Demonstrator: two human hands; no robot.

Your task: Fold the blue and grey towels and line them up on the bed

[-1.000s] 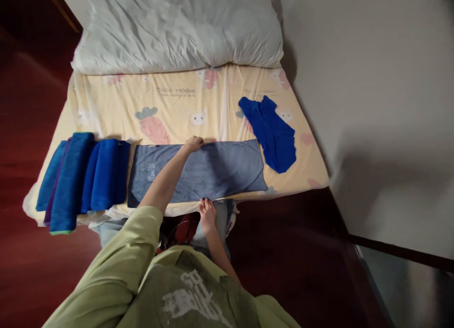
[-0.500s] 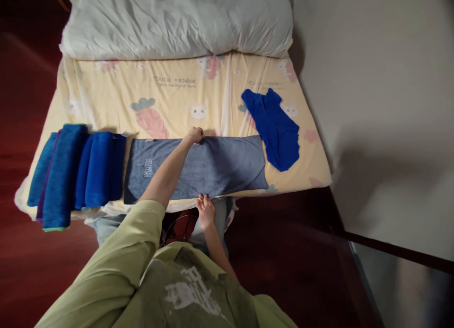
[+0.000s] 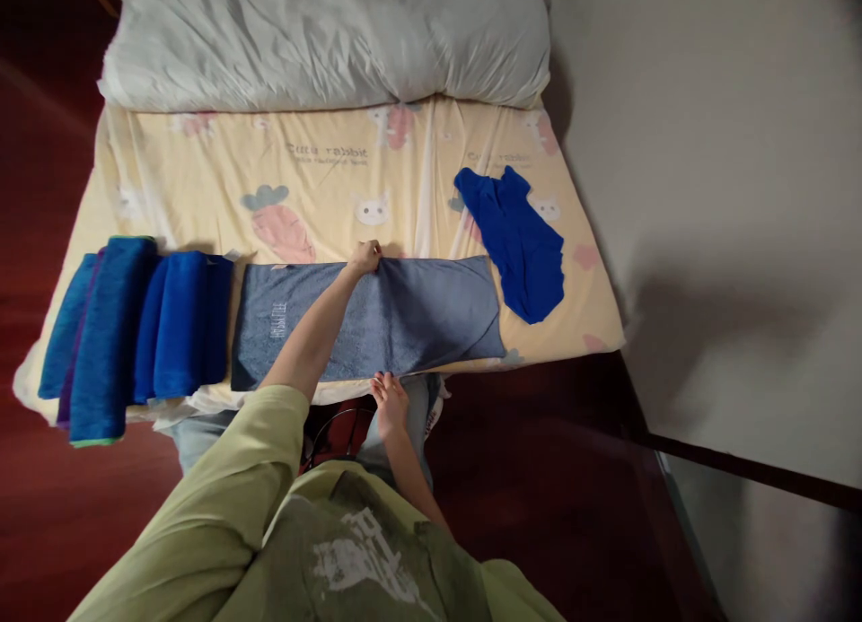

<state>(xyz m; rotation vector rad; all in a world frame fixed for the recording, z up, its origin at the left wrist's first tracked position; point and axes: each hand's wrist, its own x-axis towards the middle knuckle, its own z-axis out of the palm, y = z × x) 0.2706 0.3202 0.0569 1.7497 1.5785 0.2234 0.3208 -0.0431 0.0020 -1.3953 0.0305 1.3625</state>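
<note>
A grey-blue towel [image 3: 424, 312] lies spread lengthwise along the near edge of the bed. My left hand [image 3: 365, 257] reaches across it and pinches its far edge at the middle. At the near edge, also at the middle, my right hand [image 3: 389, 400] is closed on the same towel. To the left of the towel lies a row of folded blue towels [image 3: 135, 328]. A crumpled bright blue cloth [image 3: 517, 239] rests on the sheet to the right, just past the towel's far right corner.
The bed has a yellow sheet [image 3: 323, 191] printed with carrots and rabbits. A white duvet [image 3: 323, 39] is bunched at the far end. A pale wall [image 3: 707, 200] runs along the right. Dark red floor [image 3: 572, 514] surrounds the bed.
Both hands stay at the towel's two long edges. The view has shifted slightly, and the bed appears a little lower and further left.
</note>
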